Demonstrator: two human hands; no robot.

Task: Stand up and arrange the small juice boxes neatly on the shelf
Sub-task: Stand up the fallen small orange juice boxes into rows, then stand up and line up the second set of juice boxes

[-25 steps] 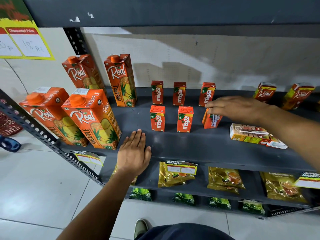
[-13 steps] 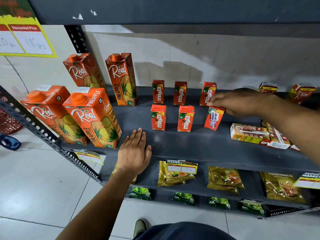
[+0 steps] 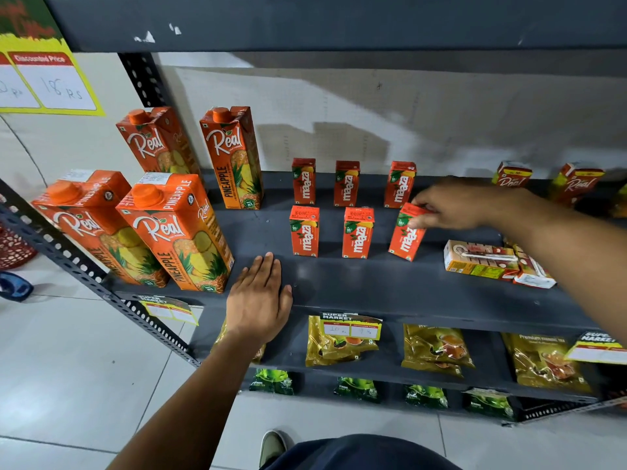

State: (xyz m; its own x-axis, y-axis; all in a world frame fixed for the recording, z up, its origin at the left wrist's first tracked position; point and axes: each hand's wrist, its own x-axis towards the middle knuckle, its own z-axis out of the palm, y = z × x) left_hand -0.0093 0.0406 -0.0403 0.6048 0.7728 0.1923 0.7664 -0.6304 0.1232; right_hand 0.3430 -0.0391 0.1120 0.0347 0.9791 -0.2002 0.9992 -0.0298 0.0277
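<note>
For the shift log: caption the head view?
Right hand sets third front-row Maaza box upright; left hand rests flat on shelf.

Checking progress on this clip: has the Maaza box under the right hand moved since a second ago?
Yes. The Maaza box has tipped upright beside the front-row box; right hand on its top.

Both forearms are bare to the edge of view; no sleeves, watch, rings or bands show on either. The left hand (image 3: pixel 259 301) and right hand (image 3: pixel 451 208) are uncovered. Dark navy clothing (image 3: pixel 359 452) fills the lower edge. One light grey-green shoe (image 3: pixel 273 447) shows beside it.
</note>
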